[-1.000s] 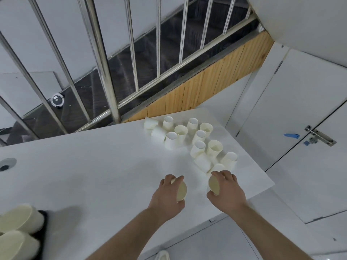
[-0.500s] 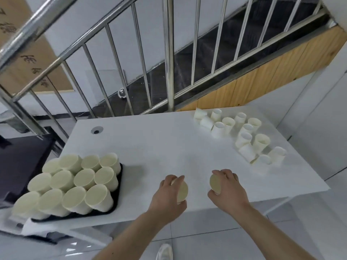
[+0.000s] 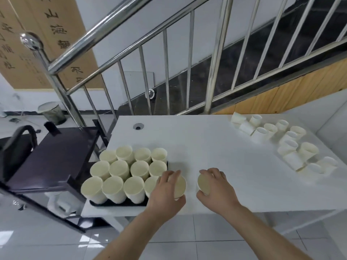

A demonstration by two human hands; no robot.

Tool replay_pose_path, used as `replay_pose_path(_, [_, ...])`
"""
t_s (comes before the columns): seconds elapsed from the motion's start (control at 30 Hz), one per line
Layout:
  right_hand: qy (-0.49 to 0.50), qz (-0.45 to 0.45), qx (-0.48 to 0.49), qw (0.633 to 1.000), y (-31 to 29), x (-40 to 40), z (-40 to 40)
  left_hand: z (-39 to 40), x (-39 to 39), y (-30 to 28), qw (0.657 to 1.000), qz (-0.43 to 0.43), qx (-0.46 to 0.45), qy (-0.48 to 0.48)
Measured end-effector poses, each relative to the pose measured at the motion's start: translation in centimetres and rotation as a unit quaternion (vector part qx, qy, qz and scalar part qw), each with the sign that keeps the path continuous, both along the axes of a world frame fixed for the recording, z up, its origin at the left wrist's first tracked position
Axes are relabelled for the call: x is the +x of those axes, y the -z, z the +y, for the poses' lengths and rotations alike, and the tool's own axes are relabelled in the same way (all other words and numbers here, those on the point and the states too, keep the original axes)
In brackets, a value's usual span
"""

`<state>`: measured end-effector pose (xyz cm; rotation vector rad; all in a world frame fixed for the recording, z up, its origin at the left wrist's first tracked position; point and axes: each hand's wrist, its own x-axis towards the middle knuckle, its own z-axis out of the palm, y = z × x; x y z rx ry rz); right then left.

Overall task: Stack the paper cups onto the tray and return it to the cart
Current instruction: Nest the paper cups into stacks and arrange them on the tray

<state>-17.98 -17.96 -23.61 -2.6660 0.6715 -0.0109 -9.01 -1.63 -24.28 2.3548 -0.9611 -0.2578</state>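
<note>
The left hand (image 3: pixel 165 192) hides the tray's (image 3: pixel 116 203) corner at four o'clock; each held cup's wall sits behind fingers (image 3: pixel 212 171); the cart (image 3: pixel 48 162) runs off at nine o'clock.

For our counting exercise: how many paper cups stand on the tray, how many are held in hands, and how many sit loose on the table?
Cups on the tray: 12
Cups in the left hand and right hand: 2
Loose cups on the table: 13
Total: 27
</note>
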Motion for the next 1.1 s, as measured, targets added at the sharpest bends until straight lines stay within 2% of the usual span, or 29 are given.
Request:
replay_pose_path(0.23, [-0.009, -0.014, 0.016, 1.0, -0.1, 6.4, 8.8, 8.2, 7.1, -0.1, 0.999, -0.015, -0.029, -0.009])
replay_pose_path(0.47, [-0.008, -0.009, 0.014, 1.0, -0.3, 9.5, 12.7, 11.4, 10.9, 0.2, 0.999, -0.023, -0.028, 0.001])
replay_pose_path(0.83, [-0.062, 0.057, 0.022, 0.996, 0.6, 11.2, 12.8, 10.6, 12.7, 2.3, 0.996, 0.008, 0.076, 0.036])
replay_pose_path(1.1, [-0.098, 0.093, 0.027, 0.99, 1.7, 11.7, 11.9, 10.4, 12.9, 3.5, 0.986, -0.008, 0.155, 0.052])
